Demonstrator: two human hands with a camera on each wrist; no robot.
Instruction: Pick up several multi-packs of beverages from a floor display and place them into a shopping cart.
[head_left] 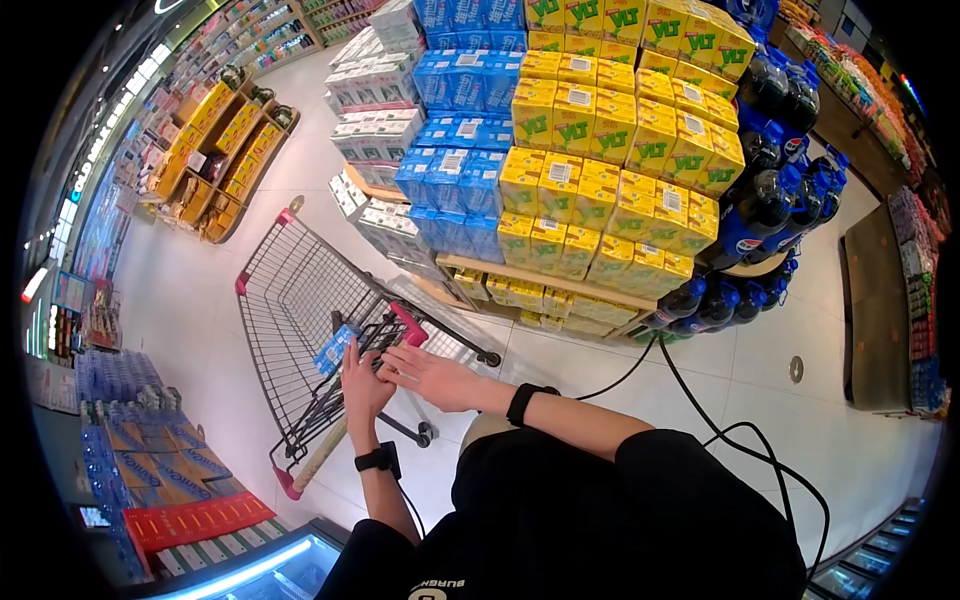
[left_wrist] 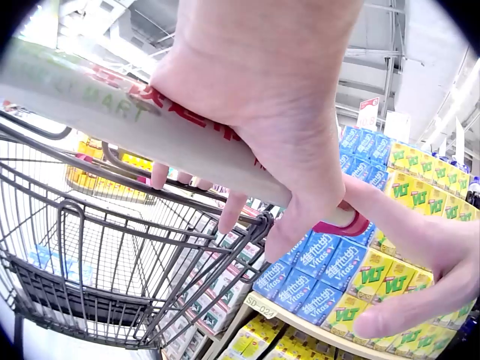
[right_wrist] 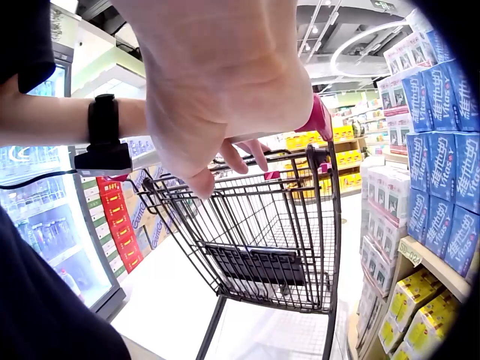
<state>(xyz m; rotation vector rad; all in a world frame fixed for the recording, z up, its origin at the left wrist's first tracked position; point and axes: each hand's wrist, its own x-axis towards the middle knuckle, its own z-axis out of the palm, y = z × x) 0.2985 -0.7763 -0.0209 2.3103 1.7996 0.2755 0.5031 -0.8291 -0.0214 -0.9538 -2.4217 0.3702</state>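
Observation:
My left hand (head_left: pixel 366 386) grips the pale handle bar (left_wrist: pixel 187 142) of a black wire shopping cart (head_left: pixel 300 290), its fingertips showing on the far side and the thumb on the near side. Close beside it, my right hand (head_left: pixel 437 379) lies across the bar near its pink end cap (right_wrist: pixel 319 118), fingers mostly straight in the head view. The right thumb sticks out in the left wrist view. A blue drink pack (head_left: pixel 337 348) lies in the cart, just beyond the left hand.
Stacked blue drink packs (head_left: pixel 462 82) and yellow VLT packs (head_left: pixel 580 110) rise ahead on a wooden display. Large dark bottles (head_left: pixel 770 210) stand at its right. Black cables (head_left: pixel 765 445) trail on the right. Water bottles and cartons (head_left: pixel 160 450) line the left; a lit fridge (right_wrist: pixel 52 202) stands nearby.

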